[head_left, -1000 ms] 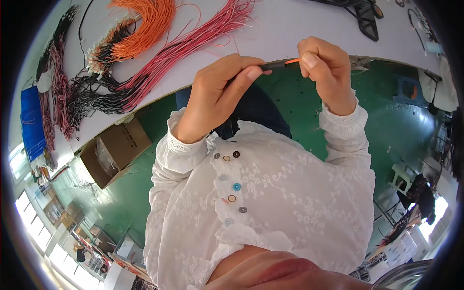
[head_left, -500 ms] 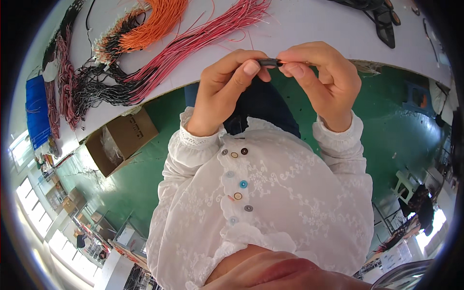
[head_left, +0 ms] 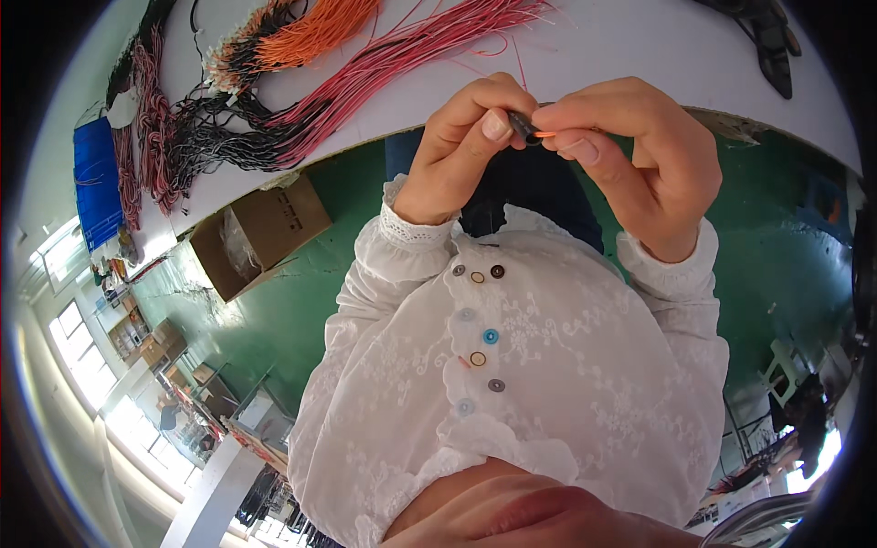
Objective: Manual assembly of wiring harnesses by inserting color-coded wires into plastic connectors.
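Between the thumb and fingers of my left hand [head_left: 463,146] is a short black sleeve-like connector [head_left: 523,128], tilted down to the right. My right hand [head_left: 639,151] pinches an orange wire [head_left: 545,134] whose visible end meets the connector's opening. How far the wire reaches inside is hidden. Both hands are held close together above the near edge of the white table [head_left: 603,55]. Beyond my left hand lies a long bundle of red and black wires [head_left: 365,82]. Farther back is a bundle of orange wires [head_left: 320,35] with white ends.
More dark red and black wire bundles [head_left: 151,119] hang at the table's left end, beside a blue bin [head_left: 97,183]. An open cardboard box [head_left: 288,224] stands on the green floor below. Black items [head_left: 772,50] lie at the table's far right. Stools stand off to the right.
The view has shifted, so the surroundings sit farther right. The connector has turned, its opening now angled down toward my right hand, and more of the orange wire shows between the hands.
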The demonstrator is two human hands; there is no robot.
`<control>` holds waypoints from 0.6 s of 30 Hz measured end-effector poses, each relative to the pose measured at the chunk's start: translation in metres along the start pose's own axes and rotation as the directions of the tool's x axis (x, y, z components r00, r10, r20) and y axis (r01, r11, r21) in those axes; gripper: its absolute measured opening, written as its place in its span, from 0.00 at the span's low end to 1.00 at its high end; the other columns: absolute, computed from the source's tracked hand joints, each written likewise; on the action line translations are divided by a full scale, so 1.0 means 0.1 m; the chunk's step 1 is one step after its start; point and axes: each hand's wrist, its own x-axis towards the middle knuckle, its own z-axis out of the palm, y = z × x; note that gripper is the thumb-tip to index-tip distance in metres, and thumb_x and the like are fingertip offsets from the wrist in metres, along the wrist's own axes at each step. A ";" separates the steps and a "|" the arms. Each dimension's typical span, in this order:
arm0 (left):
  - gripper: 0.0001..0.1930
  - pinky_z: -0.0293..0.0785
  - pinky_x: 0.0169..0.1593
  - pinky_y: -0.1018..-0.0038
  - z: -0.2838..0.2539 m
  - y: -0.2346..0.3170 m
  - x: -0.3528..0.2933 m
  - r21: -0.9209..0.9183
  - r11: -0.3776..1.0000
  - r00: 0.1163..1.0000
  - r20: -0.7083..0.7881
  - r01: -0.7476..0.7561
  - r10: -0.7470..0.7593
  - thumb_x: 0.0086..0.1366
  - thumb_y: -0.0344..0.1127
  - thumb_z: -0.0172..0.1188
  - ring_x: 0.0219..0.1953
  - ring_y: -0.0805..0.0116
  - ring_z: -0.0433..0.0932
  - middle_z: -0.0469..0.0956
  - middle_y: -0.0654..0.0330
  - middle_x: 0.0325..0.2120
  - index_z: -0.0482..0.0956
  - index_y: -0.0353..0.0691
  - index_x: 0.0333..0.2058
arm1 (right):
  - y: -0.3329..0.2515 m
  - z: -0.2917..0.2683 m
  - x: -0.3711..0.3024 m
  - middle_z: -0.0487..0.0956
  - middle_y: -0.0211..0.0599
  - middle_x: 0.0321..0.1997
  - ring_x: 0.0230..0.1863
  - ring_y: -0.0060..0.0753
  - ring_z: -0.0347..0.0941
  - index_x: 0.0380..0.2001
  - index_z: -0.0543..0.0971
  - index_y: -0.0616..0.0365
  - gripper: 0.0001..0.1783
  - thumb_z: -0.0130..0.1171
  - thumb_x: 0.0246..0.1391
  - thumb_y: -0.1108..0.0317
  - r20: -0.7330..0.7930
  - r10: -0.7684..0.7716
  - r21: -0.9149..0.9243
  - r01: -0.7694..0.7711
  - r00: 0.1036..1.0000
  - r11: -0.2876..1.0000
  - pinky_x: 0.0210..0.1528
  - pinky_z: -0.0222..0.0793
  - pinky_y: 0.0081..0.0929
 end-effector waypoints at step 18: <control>0.14 0.69 0.44 0.76 0.07 -0.06 -0.03 0.055 0.998 0.999 -0.052 0.006 -0.003 0.78 0.39 0.52 0.36 0.74 0.72 0.76 0.61 0.37 0.79 0.34 0.46 | -0.08 0.06 -0.16 0.82 0.47 0.34 0.26 0.31 0.78 0.39 0.77 0.68 0.16 0.51 0.71 0.62 -0.326 0.263 0.341 -0.147 0.908 0.929 0.31 0.76 0.22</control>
